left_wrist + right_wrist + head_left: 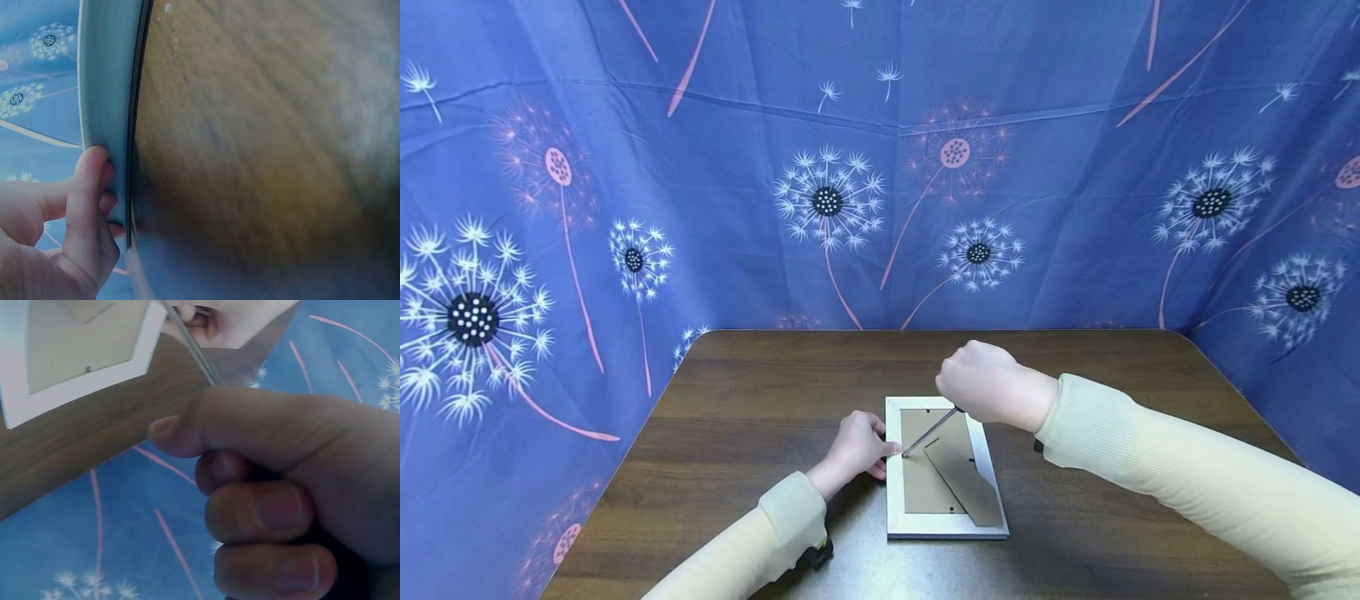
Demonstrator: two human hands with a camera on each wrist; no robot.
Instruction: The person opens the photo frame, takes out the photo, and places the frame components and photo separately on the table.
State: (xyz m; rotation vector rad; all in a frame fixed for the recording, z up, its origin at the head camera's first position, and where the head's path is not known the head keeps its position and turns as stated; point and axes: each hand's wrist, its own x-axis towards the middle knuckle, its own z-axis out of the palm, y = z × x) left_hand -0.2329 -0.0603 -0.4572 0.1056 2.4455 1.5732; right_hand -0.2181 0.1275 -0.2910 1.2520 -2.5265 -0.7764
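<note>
A white picture frame lies face down on the table, its brown backing board and slanted easel stand showing. My left hand grips the frame's left side, thumb over the top; the left wrist view has its fingers against the frame's side edge. Above the frame's upper right, my right hand holds a screwdriver in a fist. The shaft slants down left, its tip at the backing's left edge beside my left thumb. Most of the dark handle is hidden by my fingers.
Small dark metal tabs sit along the edge of the backing. The brown wooden table extends around the frame. Behind and beside it hangs a blue cloth with dandelion prints.
</note>
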